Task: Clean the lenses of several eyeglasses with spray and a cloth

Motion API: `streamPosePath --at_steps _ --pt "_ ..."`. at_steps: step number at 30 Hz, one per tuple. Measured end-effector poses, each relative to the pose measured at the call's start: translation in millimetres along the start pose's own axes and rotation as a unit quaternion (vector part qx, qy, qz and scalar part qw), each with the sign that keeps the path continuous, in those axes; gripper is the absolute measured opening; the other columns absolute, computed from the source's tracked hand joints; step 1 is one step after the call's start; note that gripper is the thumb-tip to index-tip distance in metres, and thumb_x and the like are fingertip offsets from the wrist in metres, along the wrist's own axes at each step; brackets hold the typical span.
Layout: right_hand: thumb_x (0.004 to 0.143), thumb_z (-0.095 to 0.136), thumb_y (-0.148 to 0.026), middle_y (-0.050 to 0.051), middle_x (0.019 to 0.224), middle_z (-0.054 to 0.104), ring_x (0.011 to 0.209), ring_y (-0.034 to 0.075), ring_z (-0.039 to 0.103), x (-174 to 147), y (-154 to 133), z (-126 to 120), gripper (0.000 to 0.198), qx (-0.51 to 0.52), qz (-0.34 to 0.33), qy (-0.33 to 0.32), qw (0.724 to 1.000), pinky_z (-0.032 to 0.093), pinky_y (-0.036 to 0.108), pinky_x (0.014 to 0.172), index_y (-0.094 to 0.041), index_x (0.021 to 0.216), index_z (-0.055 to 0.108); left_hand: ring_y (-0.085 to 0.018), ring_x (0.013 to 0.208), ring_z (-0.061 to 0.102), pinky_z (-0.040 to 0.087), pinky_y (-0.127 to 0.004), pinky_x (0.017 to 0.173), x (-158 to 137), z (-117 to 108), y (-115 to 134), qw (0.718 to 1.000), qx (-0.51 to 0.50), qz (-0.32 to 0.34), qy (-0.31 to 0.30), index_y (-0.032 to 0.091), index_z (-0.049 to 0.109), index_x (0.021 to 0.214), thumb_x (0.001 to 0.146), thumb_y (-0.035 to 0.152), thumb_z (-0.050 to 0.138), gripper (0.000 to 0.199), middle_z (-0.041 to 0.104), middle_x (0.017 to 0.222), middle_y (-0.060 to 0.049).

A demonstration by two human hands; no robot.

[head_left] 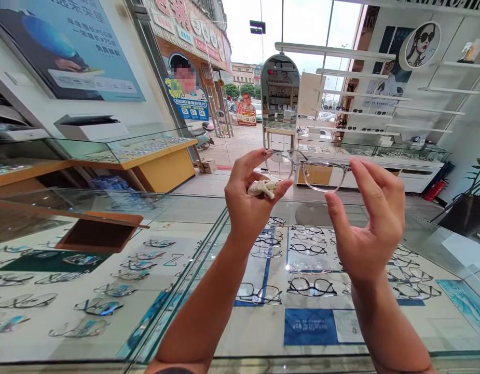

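A pair of clear-rimmed eyeglasses (323, 190) is held up in the air above the glass counter. My left hand (249, 200) pinches the frame at its left side and also has a crumpled pale cloth (263, 188) tucked against the palm. At the other end, the fingertips of my right hand (374, 218) touch the right side of the frame, with the thumb just below the right lens. Both lenses face away toward the shop front. Under the glass, rows of spectacles (312, 286) lie below my hands.
The glass counter (177, 358) spans the foreground, with a brown tray (99, 234) on its left. An arched mirror (279, 93) stands beyond. A wooden display case (165, 166) is at left; a potted plant (473, 192) and a red fire extinguisher (435, 190) are at right.
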State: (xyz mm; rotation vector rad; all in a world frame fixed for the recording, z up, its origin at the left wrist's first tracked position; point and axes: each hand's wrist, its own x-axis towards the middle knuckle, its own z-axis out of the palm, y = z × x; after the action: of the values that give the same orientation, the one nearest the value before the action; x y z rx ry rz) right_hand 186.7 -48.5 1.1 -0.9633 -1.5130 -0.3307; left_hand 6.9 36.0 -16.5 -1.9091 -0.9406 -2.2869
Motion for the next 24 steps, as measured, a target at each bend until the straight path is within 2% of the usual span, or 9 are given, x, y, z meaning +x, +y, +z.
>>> streamPosePath --at_steps 5,11,13,16,18,21,24 --pt "0.102 0.054 -0.038 0.006 0.152 0.061 0.143 0.037 0.055 1.1 0.4 -0.1 0.052 0.049 0.037 0.002 0.998 0.053 0.066 0.11 -0.043 0.154 0.054 -0.019 0.083 0.068 0.053 -0.032 0.061 -4.5 -0.3 7.8 0.999 0.029 0.007 0.043 0.029 0.058 0.133 0.079 0.059 0.087 0.068 0.069 0.138 -0.012" --pt "0.108 0.041 -0.038 0.005 0.15 0.065 0.142 0.032 0.059 4.2 10.2 4.4 0.046 0.11 0.083 0.001 0.99 0.053 0.064 0.112 -0.04 0.15 0.059 -0.026 0.099 0.069 0.052 -0.037 0.061 -8.2 -2.0 15.6 0.992 0.05 0.08 0.084 0.032 0.058 0.133 0.081 0.063 0.083 0.066 0.067 0.133 -0.012" --pt "0.109 0.04 -0.039 0.004 0.152 0.064 0.142 0.03 0.06 3.8 15.8 7.4 0.047 0.131 0.091 -0.009 0.987 0.055 0.06 0.111 -0.04 0.152 0.057 -0.028 0.103 0.069 0.052 -0.038 0.06 -8.6 -2.5 15.6 0.993 0.065 0.065 0.079 0.035 0.059 0.132 0.082 0.065 0.081 0.062 0.067 0.129 -0.012" --pt "0.109 0.04 -0.041 0.006 0.152 0.065 0.141 0.028 0.062 2.8 23.0 11.0 0.046 0.164 0.102 -0.016 0.981 0.058 0.055 0.109 -0.037 0.151 0.059 -0.032 0.11 0.068 0.052 -0.039 0.059 -9.3 -3.9 15.6 0.997 0.056 0.03 0.038 0.036 0.06 0.13 0.083 0.066 0.078 0.058 0.068 0.125 -0.012" --pt "0.109 0.041 -0.041 0.006 0.15 0.067 0.139 0.028 0.064 3.1 25.5 11.7 0.045 0.176 0.113 -0.015 0.978 0.058 0.054 0.109 -0.036 0.149 0.061 -0.032 0.111 0.068 0.052 -0.039 0.059 -9.5 -4.8 17.2 0.998 0.05 0.038 0.032 0.035 0.061 0.13 0.084 0.064 0.079 0.057 0.067 0.123 -0.012" --pt "0.109 0.042 -0.043 0.007 0.147 0.069 0.136 0.028 0.066 5.4 25.6 10.0 0.044 0.179 0.128 -0.014 0.975 0.058 0.053 0.109 -0.035 0.147 0.063 -0.027 0.1 0.069 0.053 -0.037 0.06 -9.3 -5.7 22.7 0.992 0.069 0.078 0.066 0.03 0.06 0.131 0.081 0.061 0.084 0.063 0.067 0.124 -0.011" --pt "0.107 0.045 -0.046 0.007 0.143 0.07 0.132 0.029 0.068 7.7 24.2 7.4 0.043 0.184 0.146 -0.016 0.972 0.058 0.054 0.108 -0.036 0.144 0.065 -0.025 0.099 0.067 0.055 -0.036 0.065 -9.2 -7.0 30.0 0.991 0.09 0.076 0.069 0.028 0.059 0.131 0.078 0.059 0.088 0.068 0.066 0.126 -0.011"
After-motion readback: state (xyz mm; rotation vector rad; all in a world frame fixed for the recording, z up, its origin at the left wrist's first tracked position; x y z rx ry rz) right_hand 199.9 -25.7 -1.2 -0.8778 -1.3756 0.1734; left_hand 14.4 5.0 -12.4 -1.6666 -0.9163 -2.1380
